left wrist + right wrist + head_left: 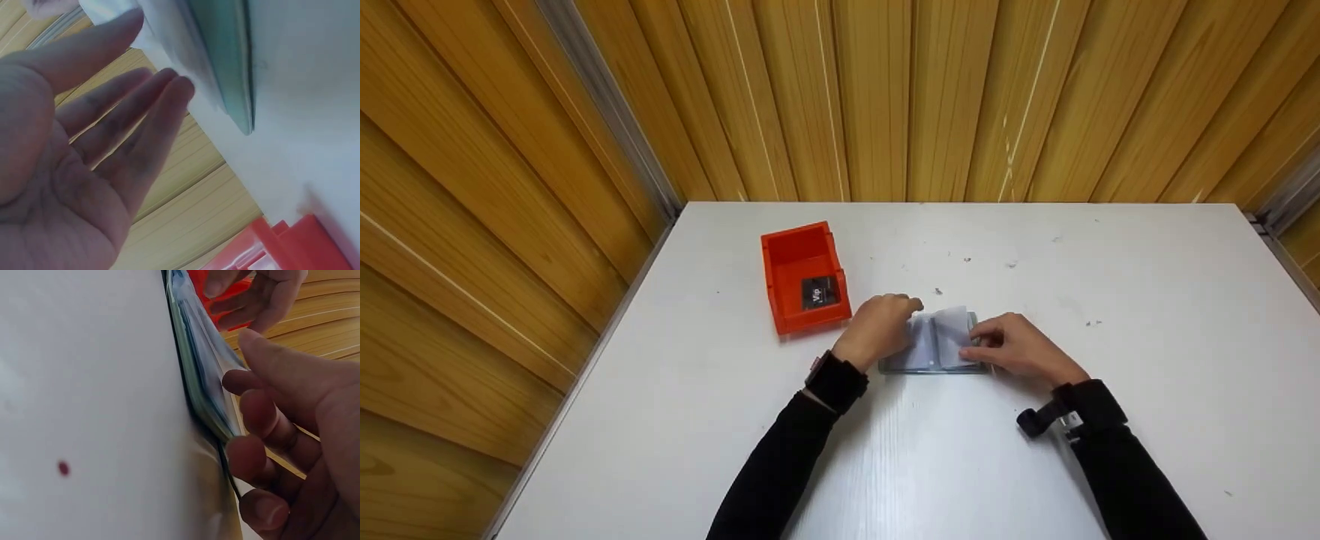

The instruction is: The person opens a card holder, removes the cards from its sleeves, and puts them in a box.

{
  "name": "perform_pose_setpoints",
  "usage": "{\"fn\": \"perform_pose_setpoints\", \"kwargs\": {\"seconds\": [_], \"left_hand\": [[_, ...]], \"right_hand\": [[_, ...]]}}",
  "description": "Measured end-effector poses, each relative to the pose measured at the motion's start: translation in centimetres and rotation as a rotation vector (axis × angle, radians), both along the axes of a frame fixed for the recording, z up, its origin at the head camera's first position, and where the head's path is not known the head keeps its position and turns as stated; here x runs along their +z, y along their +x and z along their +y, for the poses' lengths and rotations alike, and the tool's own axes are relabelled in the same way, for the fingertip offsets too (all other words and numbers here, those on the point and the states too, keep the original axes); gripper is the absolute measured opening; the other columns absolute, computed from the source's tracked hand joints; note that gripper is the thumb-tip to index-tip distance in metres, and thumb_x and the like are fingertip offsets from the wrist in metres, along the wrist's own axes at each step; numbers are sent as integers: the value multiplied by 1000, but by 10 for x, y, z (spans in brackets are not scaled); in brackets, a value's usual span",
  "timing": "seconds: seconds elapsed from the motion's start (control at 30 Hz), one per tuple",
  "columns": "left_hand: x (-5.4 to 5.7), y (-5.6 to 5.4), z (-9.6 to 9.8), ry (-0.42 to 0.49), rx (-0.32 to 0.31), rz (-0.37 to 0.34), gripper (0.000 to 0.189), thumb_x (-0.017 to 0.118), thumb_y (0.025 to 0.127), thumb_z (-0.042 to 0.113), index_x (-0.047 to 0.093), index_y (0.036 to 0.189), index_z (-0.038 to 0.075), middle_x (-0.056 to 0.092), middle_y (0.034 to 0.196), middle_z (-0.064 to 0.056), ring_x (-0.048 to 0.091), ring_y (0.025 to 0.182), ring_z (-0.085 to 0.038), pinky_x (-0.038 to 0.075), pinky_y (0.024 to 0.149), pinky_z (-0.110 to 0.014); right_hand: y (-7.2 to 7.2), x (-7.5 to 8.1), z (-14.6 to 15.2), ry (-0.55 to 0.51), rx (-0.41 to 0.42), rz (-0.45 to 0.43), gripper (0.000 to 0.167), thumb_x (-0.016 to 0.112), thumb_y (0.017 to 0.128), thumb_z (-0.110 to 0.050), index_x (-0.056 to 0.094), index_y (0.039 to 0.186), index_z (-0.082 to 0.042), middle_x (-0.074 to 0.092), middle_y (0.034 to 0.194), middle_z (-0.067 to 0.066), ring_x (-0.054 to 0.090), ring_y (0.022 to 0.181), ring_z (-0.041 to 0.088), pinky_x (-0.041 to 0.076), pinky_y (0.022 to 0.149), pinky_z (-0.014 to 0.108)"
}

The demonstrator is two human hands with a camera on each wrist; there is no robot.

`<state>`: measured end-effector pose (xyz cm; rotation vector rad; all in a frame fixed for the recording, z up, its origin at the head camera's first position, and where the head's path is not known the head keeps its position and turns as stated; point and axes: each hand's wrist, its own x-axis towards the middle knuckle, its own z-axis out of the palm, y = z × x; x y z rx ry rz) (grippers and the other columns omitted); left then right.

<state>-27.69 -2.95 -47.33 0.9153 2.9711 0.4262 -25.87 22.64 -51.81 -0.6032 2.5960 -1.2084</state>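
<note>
A card holder point(934, 370) with a greenish cover and clear plastic sleeves lies spread on the white table, between the two hands. My right hand point(1020, 349) is at its right side, thumb and index finger pinching a raised plastic sleeve page point(952, 330). In the right wrist view the sleeves point(205, 354) fan up from the cover and the other right fingers point(247, 458) curl at its edge. Over the left half hovers my left hand point(877, 330); its fingers point(152, 135) are extended beside the sleeves, with nothing in its grasp in the left wrist view.
An orange-red bin point(776, 289) stands left of the card holder, close to the left hand. Inside it lies a black card point(819, 292) marked "Vip". Wood-patterned panels point(877, 97) border the table at the back and left.
</note>
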Motion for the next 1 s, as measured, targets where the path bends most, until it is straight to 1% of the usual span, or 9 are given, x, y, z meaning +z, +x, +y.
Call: {"fn": "perform_pose_setpoints", "kwargs": {"seconds": [0.1, 0.17, 0.27, 0.33, 0.4, 0.5, 0.63, 0.77, 1.0], "left_hand": [[6, -2, -2, 40, -3, 77, 33, 75, 93, 9, 73, 126, 8, 77, 111, -8, 72, 97, -22, 59, 91, -31], [11, -3, -2, 59, -1, 126, 33, 76, 94, 12, 73, 126, 9, 76, 113, -7, 72, 100, -22, 59, 92, -31], [16, -3, -3, 80, 9, 181, 34, 76, 95, 16, 72, 128, 10, 75, 116, -7, 72, 105, -21, 59, 94, -31], [19, -2, -4, 96, 16, 206, 33, 74, 96, 19, 72, 129, 12, 75, 117, -7, 71, 106, -21, 59, 94, -30], [21, -1, -4, 114, 18, 226, 33, 73, 97, 21, 72, 128, 12, 75, 117, -6, 71, 106, -20, 59, 94, -29], [22, 0, -4, 133, 9, 246, 31, 73, 98, 23, 73, 127, 12, 75, 115, -5, 71, 105, -19, 59, 93, -28], [21, 2, -1, 129, -33, 222, 30, 73, 98, 22, 73, 126, 13, 75, 115, -3, 69, 106, -18, 59, 92, -27], [18, 4, 2, 81, -81, 155, 34, 78, 94, 20, 73, 127, 14, 75, 120, -2, 68, 110, -18, 57, 95, -26], [3, 7, 4, -17, -163, -4, 34, 81, 89, 10, 76, 122, 12, 77, 115, -4, 72, 103, -18, 57, 96, -30]], "right_hand": [[0, 1, -3, -10, 25, 14, 32, 79, 93, -33, 59, 77, -13, 49, 68, -8, 44, 62, 5, 34, 57, 19], [1, 3, -5, -17, 39, 13, 36, 78, 93, -35, 55, 78, -11, 49, 67, -7, 44, 61, 5, 35, 57, 20], [2, 4, -9, -23, 60, -4, 30, 78, 93, -37, 70, 99, -9, 53, 69, -7, 47, 61, 5, 39, 57, 21], [3, 4, -11, -23, 74, -17, 43, 79, 92, -37, 71, 121, -7, 57, 73, -6, 50, 64, 7, 42, 60, 21], [4, 4, -14, -18, 92, -30, 60, 81, 90, -38, 65, 138, -6, 59, 76, -4, 52, 67, 8, 44, 62, 22], [6, 3, -18, 16, 126, -28, 66, 81, 89, -42, 62, 143, -8, 58, 78, -4, 53, 69, 9, 44, 62, 22], [7, 3, -20, 67, 165, 8, 60, 79, 91, -41, 64, 142, -12, 57, 76, -7, 52, 67, 7, 43, 59, 21], [8, 3, -22, 94, 172, 26, 52, 76, 94, -38, 66, 140, -15, 54, 75, -8, 50, 68, 6, 41, 61, 22], [8, 2, -20, 118, 94, 16, 51, 77, 94, -35, 65, 142, -21, 51, 74, -6, 48, 68, 9, 38, 61, 22]]}}
